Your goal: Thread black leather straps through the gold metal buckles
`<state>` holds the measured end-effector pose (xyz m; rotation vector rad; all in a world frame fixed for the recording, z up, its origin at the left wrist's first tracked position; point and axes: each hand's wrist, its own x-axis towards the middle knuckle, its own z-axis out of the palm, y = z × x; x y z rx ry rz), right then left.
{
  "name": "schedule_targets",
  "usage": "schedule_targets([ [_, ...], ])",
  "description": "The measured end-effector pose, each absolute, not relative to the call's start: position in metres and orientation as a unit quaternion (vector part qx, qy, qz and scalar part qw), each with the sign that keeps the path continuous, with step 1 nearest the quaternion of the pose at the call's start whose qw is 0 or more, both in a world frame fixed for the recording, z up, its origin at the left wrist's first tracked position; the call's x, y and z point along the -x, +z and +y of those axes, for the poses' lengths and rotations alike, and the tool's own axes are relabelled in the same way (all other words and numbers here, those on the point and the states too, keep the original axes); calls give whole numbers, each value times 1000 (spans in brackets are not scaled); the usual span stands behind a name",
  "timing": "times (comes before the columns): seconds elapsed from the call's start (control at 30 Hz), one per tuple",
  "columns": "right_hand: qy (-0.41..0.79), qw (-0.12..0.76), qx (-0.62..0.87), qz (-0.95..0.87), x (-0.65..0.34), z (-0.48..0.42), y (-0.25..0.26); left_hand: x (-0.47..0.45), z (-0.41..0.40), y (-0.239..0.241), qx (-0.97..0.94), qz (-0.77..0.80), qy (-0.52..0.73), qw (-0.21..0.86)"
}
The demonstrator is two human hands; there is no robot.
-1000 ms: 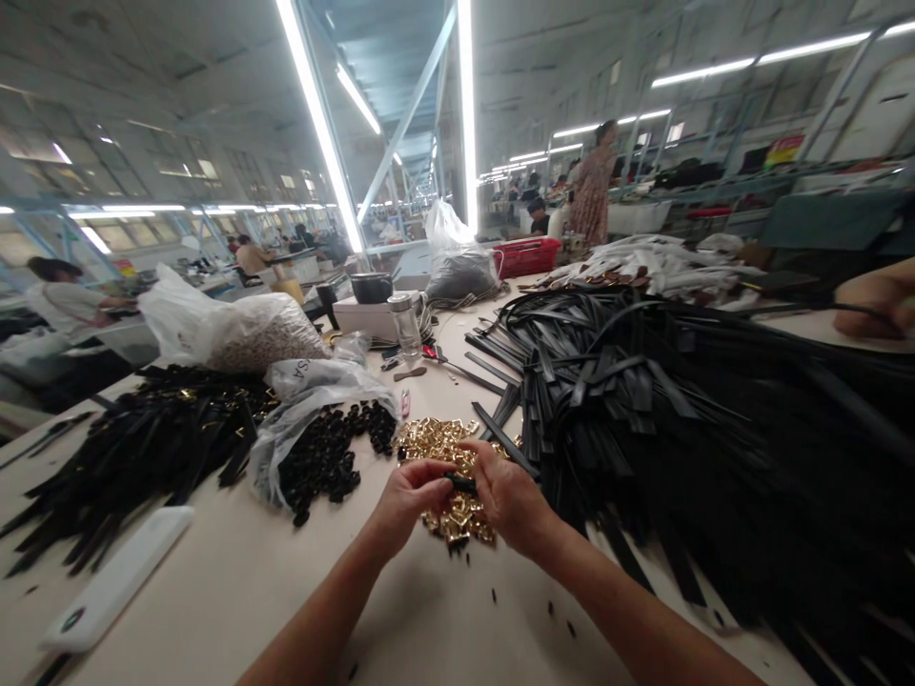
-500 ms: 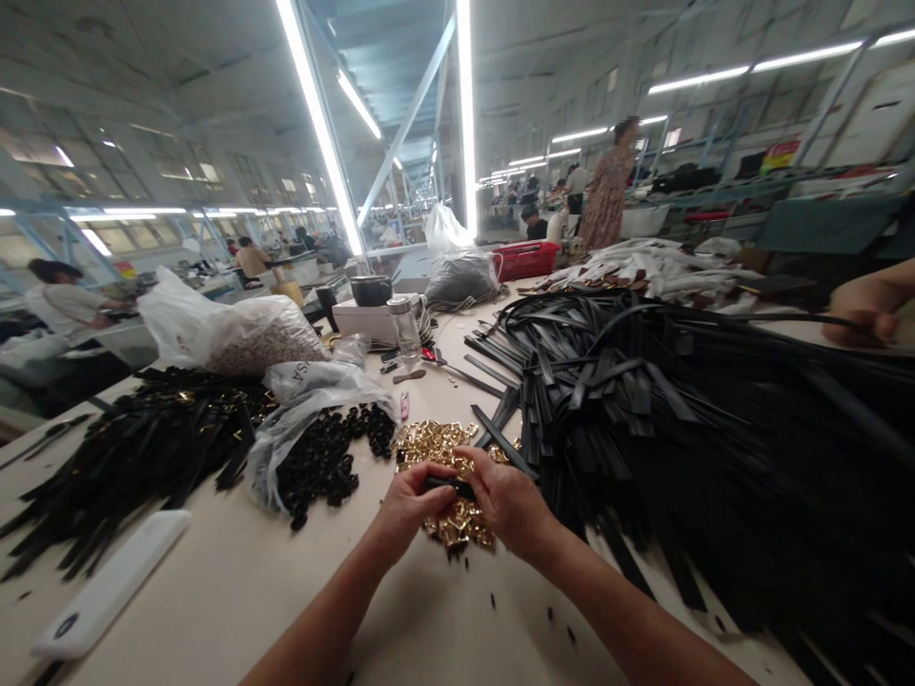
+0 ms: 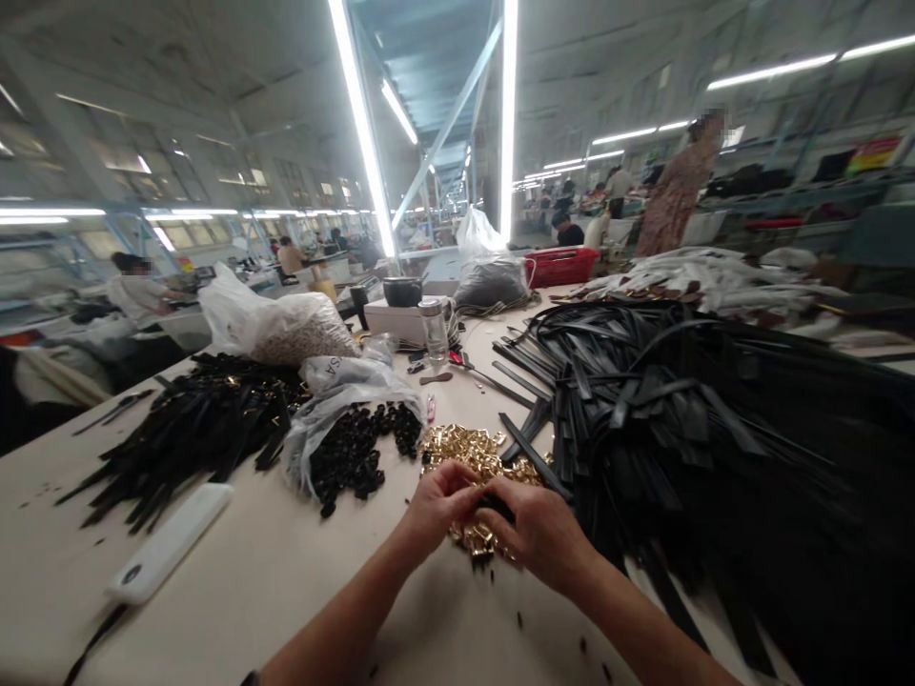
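Observation:
My left hand (image 3: pixel 437 500) and my right hand (image 3: pixel 539 529) meet over a heap of small gold metal clips (image 3: pixel 468 457) on the beige table (image 3: pixel 286 572). Both hands are closed, pinching a small black piece (image 3: pixel 493 503) between them, with a gold clip at the fingertips. A big pile of black straps (image 3: pixel 679 419) lies right beside my right hand. Loose black loops (image 3: pixel 354 453) spill from a clear plastic bag (image 3: pixel 343 391) just left of the gold heap.
Finished black straps (image 3: pixel 193 429) lie at the left, with a white phone (image 3: pixel 168 543) in front of them. A bag of beige parts (image 3: pixel 275 329), a clear bottle (image 3: pixel 434 329), scissors (image 3: pixel 464 364) and a red basket (image 3: pixel 561 267) stand farther back. Other people work at distant tables.
The view has swung left and the hands sit a little lower and further right in frame. They stay joined on the black piece. Another person's hand at the right edge is out of view.

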<state>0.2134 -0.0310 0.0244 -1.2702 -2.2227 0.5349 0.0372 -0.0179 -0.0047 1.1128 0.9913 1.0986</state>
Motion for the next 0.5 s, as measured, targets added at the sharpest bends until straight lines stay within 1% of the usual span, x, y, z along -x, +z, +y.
schedule_targets([
  [0.23,220,193,469,-833,-222,-26,32,-34,-16,-1,-468,413,475,620],
  [0.37,260,156,454,-838,-229,-26,38,-33,-18,3,-464,406,477,627],
  [0.5,326,205,418,-823,-229,-27,36,-35,-19,2,-481,389,468,631],
])
